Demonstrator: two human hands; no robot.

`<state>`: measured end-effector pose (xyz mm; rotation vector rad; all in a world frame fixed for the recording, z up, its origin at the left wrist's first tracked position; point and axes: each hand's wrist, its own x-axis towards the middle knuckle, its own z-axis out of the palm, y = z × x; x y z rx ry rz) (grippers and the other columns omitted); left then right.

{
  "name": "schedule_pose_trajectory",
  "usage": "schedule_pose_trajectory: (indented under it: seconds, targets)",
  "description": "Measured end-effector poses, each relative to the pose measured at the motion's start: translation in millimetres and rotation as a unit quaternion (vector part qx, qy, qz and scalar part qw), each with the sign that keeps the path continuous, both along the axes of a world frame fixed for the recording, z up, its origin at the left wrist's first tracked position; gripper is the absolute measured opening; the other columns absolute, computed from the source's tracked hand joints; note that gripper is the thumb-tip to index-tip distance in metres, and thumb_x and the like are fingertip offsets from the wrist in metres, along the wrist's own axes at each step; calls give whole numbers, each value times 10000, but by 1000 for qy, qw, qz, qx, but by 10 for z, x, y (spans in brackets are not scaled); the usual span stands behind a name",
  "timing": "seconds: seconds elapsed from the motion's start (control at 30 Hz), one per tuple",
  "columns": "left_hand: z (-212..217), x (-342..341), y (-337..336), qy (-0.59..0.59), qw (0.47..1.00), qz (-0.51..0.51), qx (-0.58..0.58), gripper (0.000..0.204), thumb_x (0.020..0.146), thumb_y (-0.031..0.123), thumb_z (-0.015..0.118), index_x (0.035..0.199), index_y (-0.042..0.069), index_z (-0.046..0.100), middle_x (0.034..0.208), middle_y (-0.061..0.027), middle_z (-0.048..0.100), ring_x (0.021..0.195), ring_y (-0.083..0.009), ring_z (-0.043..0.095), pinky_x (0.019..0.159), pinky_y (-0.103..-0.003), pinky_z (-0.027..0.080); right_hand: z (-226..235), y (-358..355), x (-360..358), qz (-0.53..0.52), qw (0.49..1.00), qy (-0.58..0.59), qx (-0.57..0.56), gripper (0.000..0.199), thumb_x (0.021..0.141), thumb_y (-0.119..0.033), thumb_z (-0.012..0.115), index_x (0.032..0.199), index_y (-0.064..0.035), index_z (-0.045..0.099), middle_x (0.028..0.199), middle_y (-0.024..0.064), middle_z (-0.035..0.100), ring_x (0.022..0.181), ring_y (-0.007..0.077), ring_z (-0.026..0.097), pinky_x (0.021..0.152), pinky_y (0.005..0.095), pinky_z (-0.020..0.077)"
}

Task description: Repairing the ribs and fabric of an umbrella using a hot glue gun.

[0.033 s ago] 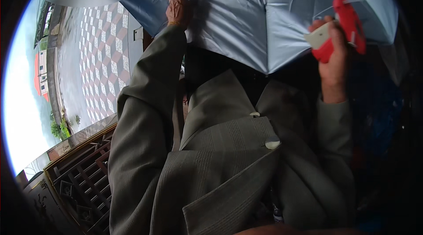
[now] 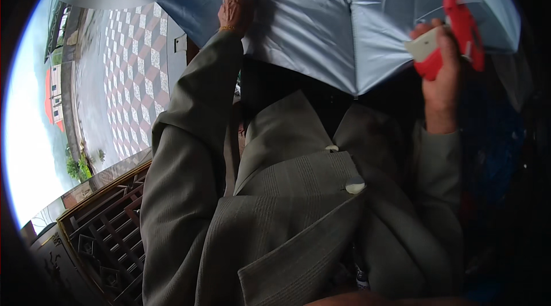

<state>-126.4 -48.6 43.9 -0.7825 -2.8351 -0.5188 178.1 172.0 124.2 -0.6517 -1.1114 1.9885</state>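
Slight shift only. The right hand is carried a touch farther to the right, and the red-and-cream device is carried with it. The lowest point of the silver umbrella canopy is displaced the same way; the left hand is hardly moved.

Right grip: fingers and thumb wrapped around the device, closed on it. Its cream end is pointed to the left of the grip, toward the canopy; its red upper part is seen above and to the right of the fingers. Whether the fabric is touched by it cannot be told.

Left grip: fingers bent and laid on the canopy; whether the fabric is pinched or only pressed cannot be told. The canopy is spread between both hands, with folds just right of the left hand and its lowest point left of and below the right.

Judgement: no hold seems given up and nothing new taken up; the handling appears only adjusted, not moved on.
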Motion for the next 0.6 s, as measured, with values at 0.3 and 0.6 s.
schedule_pose_trajectory:
  seconds: [0.3,0.6]
  targets:
    - [-275,558,355,-12,984,-176,7,211,751,244,544,824,60,619,822,-148,602,822,-340,584,733,-389,465,-44,1294,245,-119,940,-124,295,276,769,-120,626,982,47,572,867,131,615,845,220,601,764,331,472]
    - [-741,1205,557,-154,964,-163,140,171,715,189,571,760,27,600,763,-146,589,740,-315,589,647,-363,467,213,807,413,-291,820,-305,387,291,732,-210,667,931,-12,591,867,60,597,783,149,572,683,298,451]
